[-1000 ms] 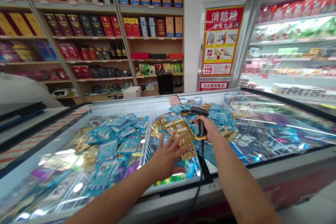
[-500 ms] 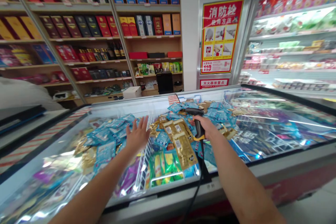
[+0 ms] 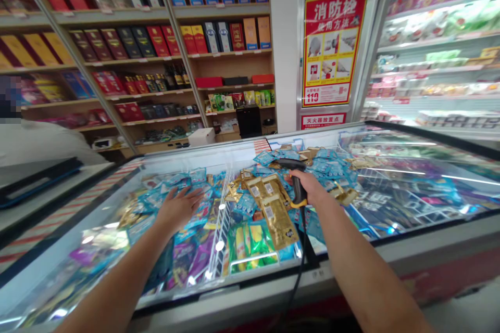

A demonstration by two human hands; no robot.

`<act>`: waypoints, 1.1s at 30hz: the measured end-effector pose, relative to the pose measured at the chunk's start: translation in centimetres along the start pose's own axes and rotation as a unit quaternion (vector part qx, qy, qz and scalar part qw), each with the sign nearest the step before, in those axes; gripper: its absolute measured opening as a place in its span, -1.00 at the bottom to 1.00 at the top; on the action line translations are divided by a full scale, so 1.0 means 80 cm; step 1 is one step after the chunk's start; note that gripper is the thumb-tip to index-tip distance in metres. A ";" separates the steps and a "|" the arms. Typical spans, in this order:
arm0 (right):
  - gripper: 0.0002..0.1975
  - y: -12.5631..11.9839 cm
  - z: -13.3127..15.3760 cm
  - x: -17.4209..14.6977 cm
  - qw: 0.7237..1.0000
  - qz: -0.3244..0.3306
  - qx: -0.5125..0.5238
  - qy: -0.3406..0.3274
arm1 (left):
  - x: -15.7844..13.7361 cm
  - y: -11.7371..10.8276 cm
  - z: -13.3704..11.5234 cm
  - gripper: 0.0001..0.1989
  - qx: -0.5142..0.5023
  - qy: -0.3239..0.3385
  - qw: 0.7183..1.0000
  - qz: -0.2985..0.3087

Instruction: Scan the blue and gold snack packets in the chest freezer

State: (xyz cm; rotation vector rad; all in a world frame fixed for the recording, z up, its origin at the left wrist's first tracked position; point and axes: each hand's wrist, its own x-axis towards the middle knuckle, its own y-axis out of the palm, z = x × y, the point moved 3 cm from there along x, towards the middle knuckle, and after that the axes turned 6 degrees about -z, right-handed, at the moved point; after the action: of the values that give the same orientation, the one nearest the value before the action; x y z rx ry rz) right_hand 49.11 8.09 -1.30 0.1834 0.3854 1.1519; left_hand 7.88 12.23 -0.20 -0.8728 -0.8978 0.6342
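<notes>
My right hand (image 3: 309, 185) is wrapped round the grip of a black and yellow handheld barcode scanner (image 3: 299, 191), whose cable hangs down over the freezer's front edge. Beside the scanner, gold packets (image 3: 278, 218) with printed code labels lie on a pile of blue packets (image 3: 328, 166). My left hand (image 3: 180, 209) is spread flat over the left pile of blue packets (image 3: 201, 216), palm down, and appears to touch them. Nothing shows in its fingers. A white wire divider (image 3: 223, 208) stands between the two piles.
Green and yellow bags (image 3: 250, 242) lie in the freezer's front part. A sliding glass lid (image 3: 422, 166) covers the right side. At the left, a person in a white top (image 3: 42, 143) is near a dark flat device (image 3: 39, 182). Shelves of boxed goods (image 3: 136, 41) stand behind.
My left hand has moved left and down from above the divider onto the blue packets, some of which have shifted. My right hand keeps the scanner in nearly the same place.
</notes>
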 end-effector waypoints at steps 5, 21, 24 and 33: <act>-0.89 -0.001 0.006 -0.005 1.000 -0.018 0.012 -0.009 | -0.015 0.002 0.023 -0.58 0.006 0.022 0.999 -0.024; -0.86 -0.012 0.020 -0.003 0.992 -0.115 0.011 -0.047 | 0.112 -0.073 -0.102 -0.47 -0.128 -0.054 0.986 -0.089; -0.89 -0.014 0.026 -0.004 0.990 -0.128 0.046 -0.035 | 0.168 -0.067 -0.144 -0.41 -0.177 -0.045 0.982 -0.049; -0.92 -0.011 0.031 -0.002 0.981 -0.149 0.123 0.001 | 0.301 -0.050 -0.259 -0.23 -0.212 -0.013 0.969 0.123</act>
State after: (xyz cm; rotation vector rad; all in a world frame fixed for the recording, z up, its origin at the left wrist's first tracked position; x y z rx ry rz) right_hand 50.80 7.75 0.71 0.3296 0.5384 0.8066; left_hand 37.98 21.18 5.79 -1.3783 -0.9758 0.6781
